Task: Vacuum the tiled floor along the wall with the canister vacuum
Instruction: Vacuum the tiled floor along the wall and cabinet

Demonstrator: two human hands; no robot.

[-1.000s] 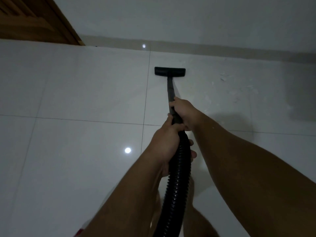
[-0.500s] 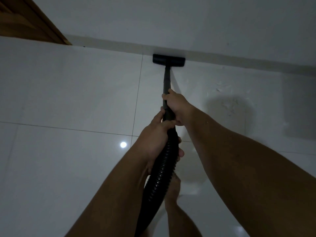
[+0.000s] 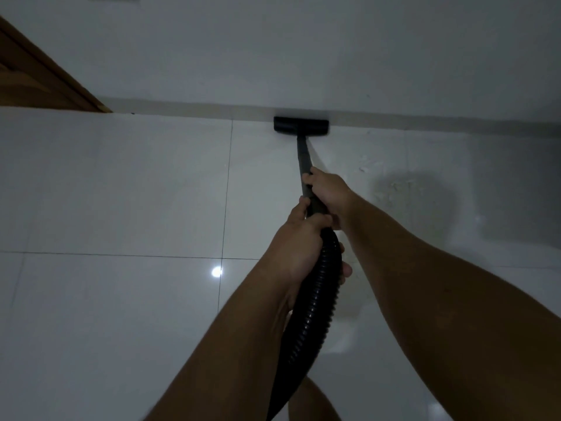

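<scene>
- The tiled floor (image 3: 121,183) fills most of the view, pale and glossy, and runs up to the wall (image 3: 303,56) and its low skirting strip (image 3: 182,108). To do this pass well, I judge the person should slide the head sideways along that strip, keeping it flat and square to it so no unswept band is left.
- Pale specks (image 3: 397,183) lie on the floor to the right of the vacuum head, a little back from the wall; they look like the next patch to cover.
- The ribbed black hose (image 3: 315,299) drops from the hands toward the bottom edge; the canister itself is out of view. Slack here matters, since a taut hose would tip the head.
- The left hand (image 3: 299,247) sits nearer the body, fingers wrapped round the hose's top end.
- The right hand (image 3: 329,189) sits farther toward the wall, its grip closed round the dark tube (image 3: 303,156). Both forearms reach forward, nearly straight.
- The vacuum head (image 3: 301,125) rests on the floor, its far edge against the skirting strip.
</scene>
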